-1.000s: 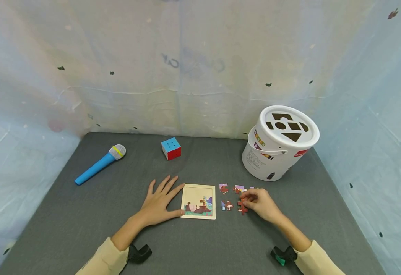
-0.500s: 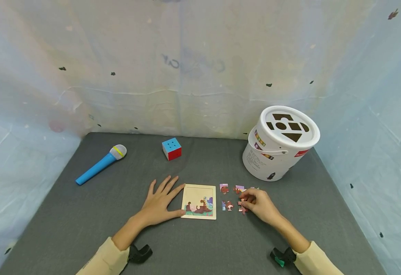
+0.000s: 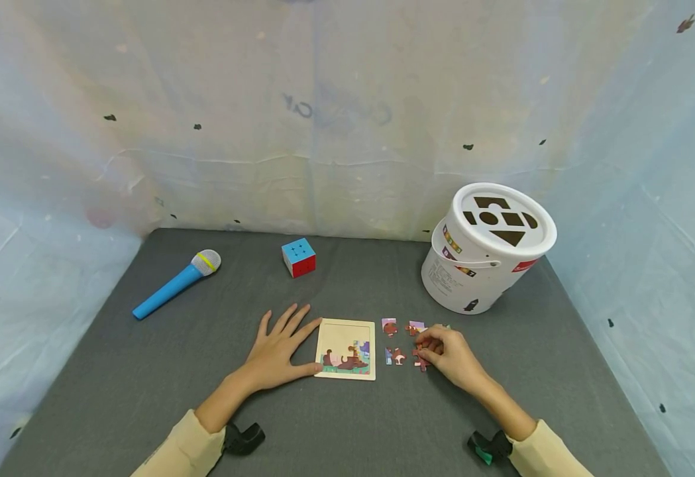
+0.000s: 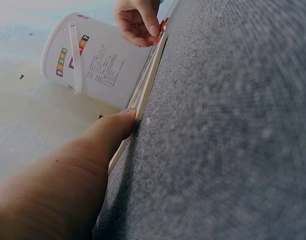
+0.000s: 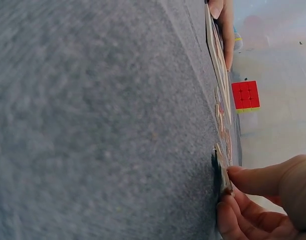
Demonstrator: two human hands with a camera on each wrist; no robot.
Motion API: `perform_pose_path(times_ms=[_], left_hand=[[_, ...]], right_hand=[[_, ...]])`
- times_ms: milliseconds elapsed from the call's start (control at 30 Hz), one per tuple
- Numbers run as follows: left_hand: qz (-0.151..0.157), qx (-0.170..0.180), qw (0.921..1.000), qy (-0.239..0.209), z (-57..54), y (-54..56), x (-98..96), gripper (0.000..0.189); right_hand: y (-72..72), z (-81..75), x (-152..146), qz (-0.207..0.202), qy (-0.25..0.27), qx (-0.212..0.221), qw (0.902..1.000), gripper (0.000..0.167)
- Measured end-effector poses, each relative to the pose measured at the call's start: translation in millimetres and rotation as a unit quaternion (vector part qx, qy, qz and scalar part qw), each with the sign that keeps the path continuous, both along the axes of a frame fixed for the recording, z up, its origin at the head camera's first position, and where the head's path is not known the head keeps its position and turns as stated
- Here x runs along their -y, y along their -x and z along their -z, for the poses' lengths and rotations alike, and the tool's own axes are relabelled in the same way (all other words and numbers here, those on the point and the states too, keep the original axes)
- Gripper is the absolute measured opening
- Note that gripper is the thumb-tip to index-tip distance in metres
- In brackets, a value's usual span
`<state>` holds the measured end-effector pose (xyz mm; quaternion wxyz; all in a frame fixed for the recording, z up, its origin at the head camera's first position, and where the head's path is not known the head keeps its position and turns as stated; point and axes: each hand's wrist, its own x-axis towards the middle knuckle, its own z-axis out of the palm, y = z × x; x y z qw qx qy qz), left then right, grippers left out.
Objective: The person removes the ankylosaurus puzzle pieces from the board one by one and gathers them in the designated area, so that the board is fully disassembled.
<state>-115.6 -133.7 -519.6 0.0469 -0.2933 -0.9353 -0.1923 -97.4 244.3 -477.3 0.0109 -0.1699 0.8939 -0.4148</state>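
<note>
A square wooden puzzle board [image 3: 345,324] lies at the middle of the table, its lower part filled with joined pieces. My left hand [image 3: 275,354] lies flat with spread fingers at the board's left side, its thumb on the lower left corner. To the right of the board my right hand [image 3: 451,354] pinches a reddish-brown puzzle piece [image 3: 421,361] between thumb and fingers. The right wrist view shows that piece [image 5: 223,172] tilted, one edge raised over the cloth. Other loose pieces lie beside it: a top left one [image 3: 389,326], a lower left one [image 3: 395,356] and a top one [image 3: 415,327].
A white bucket [image 3: 472,278] with a shape-hole lid stands at the back right. A blue-and-red puzzle cube [image 3: 299,257] sits at the back middle, and a blue toy microphone [image 3: 171,289] lies at the back left. Plastic sheeting [image 3: 347,165] hangs behind the grey table [image 3: 347,430].
The pinched piece has changed its tilt slightly in my right fingers, which stay at about the same spot. My left hand and the board have not moved; the head view has shifted slightly.
</note>
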Motion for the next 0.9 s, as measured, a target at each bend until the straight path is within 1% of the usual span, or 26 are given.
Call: perform_pose_path(times_ms=[200,567,900], left_hand=[[-0.001,-0.001,1.0000,0.001,1.0,0.5,-0.1,0.090],[-0.001,-0.004,1.0000,0.000,0.2,0.3,-0.4,0.091],[0.000,-0.002,1.0000,-0.005,-0.7,-0.4,-0.7,0.091]], right_hand=[[-0.4,2.3,0.4,0.004,-0.004,-0.012,0.9999,0.017],[-2.2,5.3,1.4,0.025,-0.015,-0.009,0.9995,0.022],[-4.3,3.5,3.2,0.023,-0.011,-0.014,0.9996,0.022]])
